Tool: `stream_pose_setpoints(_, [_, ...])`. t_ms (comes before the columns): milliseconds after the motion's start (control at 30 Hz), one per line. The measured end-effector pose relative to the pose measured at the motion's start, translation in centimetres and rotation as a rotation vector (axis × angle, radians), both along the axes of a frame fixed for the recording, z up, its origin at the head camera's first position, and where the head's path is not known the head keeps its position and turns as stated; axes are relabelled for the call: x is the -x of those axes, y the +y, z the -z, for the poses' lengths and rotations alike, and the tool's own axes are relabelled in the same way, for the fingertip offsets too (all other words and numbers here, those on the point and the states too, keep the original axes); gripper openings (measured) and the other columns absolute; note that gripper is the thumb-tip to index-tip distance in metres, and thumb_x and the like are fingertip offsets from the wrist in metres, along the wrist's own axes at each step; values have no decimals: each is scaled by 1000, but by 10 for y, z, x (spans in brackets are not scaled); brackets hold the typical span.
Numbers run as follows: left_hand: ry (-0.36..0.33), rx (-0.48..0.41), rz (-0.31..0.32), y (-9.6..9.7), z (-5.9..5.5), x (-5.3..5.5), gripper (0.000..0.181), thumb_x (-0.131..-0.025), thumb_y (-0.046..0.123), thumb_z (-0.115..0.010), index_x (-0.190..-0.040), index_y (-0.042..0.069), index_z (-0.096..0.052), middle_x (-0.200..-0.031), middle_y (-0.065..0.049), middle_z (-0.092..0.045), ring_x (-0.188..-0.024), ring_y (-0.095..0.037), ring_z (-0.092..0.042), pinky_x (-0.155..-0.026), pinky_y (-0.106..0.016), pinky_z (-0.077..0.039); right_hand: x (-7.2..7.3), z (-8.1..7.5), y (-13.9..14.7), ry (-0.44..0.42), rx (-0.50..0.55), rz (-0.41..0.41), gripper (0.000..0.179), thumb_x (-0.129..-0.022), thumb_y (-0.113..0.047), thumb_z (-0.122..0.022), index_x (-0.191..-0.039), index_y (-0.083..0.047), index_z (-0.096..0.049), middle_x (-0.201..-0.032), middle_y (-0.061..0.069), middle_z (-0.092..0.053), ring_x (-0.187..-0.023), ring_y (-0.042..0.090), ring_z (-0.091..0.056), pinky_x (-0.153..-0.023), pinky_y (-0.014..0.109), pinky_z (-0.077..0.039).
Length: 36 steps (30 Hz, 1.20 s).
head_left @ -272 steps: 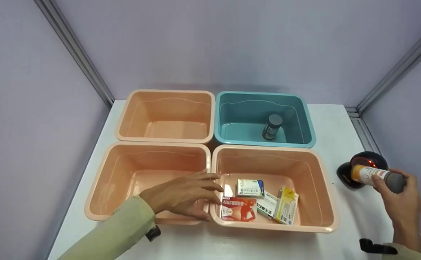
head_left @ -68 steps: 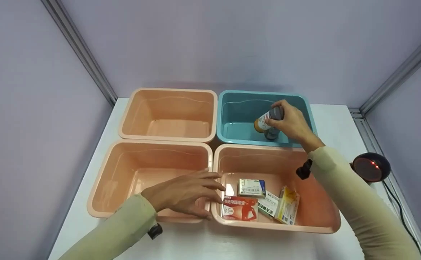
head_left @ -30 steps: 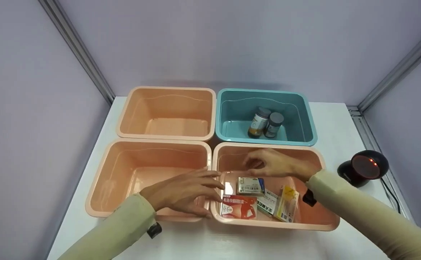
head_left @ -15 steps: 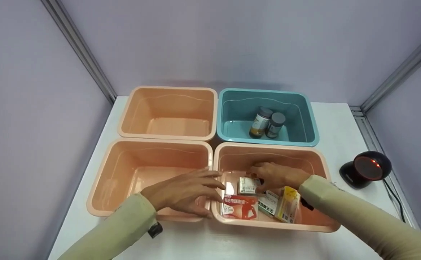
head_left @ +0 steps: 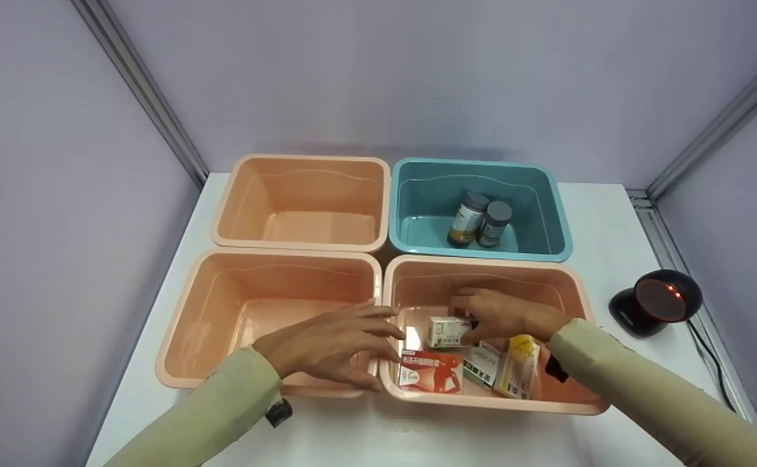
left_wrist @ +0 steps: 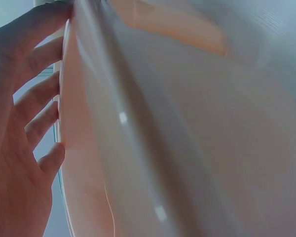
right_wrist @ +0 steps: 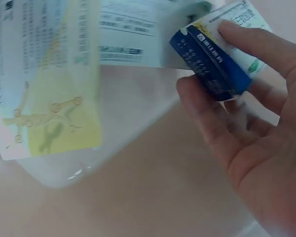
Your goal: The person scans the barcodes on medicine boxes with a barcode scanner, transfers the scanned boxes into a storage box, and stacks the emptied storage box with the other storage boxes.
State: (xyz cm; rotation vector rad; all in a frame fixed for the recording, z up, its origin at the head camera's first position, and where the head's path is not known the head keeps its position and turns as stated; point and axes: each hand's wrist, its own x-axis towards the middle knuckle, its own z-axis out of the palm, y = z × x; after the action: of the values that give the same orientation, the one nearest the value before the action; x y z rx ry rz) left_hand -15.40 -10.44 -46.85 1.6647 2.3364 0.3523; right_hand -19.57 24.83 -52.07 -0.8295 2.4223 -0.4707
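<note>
My right hand [head_left: 498,314] reaches into the front right peach bin [head_left: 495,406] and pinches a small white medicine box [head_left: 444,332] between thumb and fingers. In the right wrist view the box's blue end flap [right_wrist: 214,64] faces the camera. Beside it in the bin lie a red medicine box [head_left: 430,373], a white-and-green one [head_left: 480,363] and a yellow-and-white one [head_left: 521,366]. My left hand [head_left: 333,344], fingers spread and holding nothing, lies over the adjoining rims of the two front bins; the left wrist view shows its fingertips right at a bin's rim.
In the teal bin [head_left: 482,255] at the back right stand two grey-capped bottles, one taller [head_left: 466,224], one shorter [head_left: 494,227]. A black scanner [head_left: 667,298] with red lights and a cable stands at right. Two more peach bins, front [head_left: 177,331] and rear [head_left: 300,246], stand at left.
My right hand has carried the orange-and-white bottle from the scanner into the teal bin, let it go, moved to the front right bin and gripped the white medicine box. The left hand stays put.
</note>
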Motion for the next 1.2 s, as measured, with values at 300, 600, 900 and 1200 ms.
stream_pose_setpoints(300, [17, -11, 10, -1, 0, 1, 47, -98, 55, -76, -136, 28, -75, -160, 4, -61, -163, -29, -39, -138, -57, -26, -3, -43, 11, 118, 300, 62, 34, -97, -15, -80, -127, -18, -65, -120, 0, -70, -101, 16, -63, -85, 32, -60])
stream_pose_setpoints(600, [-4, 6, -2, 0, -1, 1, 46, -98, 55, -76, -137, 29, -74, -161, 4, -60, -164, -28, -36, -139, -57, -23, -14, -65, 32, 304, 455, 186, 45, -90, -4, -80, -132, -18, -69, -130, 1, -66, -114, 16, -60, -92, 38, -61])
stream_pose_setpoints(900, [-13, 6, 3, 0, 0, 1, 47, -98, 56, -75, -137, 29, -74, -161, 4, -59, -164, -28, -36, -138, -58, -24, -24, -73, 41, 356, 482, 279, 61, -94, 3, -70, -150, -20, -64, -127, 3, -59, -113, 17, -58, -88, 28, -61])
stream_pose_setpoints(1200, [-10, 12, 4, 1, 0, 1, 47, -98, 56, -75, -137, 29, -74, -162, 5, -59, -164, -28, -36, -139, -57, -23, -30, -76, 42, 361, 528, 354, 67, -97, -7, -80, -155, -13, -48, -133, 9, -69, -113, 21, -70, -97, 42, -66])
